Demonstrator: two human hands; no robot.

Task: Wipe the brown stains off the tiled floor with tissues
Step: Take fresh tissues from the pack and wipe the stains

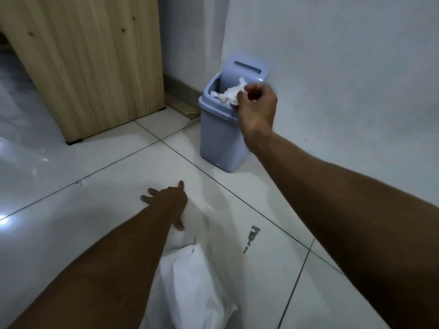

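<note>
The right hand [257,103] pinches a crumpled tissue [231,92] over the open bin [219,136]. The left hand [169,201] rests spread, fingers flat, on the floor [107,186].

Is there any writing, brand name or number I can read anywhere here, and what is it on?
No readable text anywhere.
Grey marks on the floor tile: smudged, not legible as letters.
Blue bin: no label visible.
White tissue pack: shows no print.
Crumpled tissue in the right hand: blank.

Right hand [256,103] holds crumpled tissue [229,93] over blue bin [218,138].
</note>
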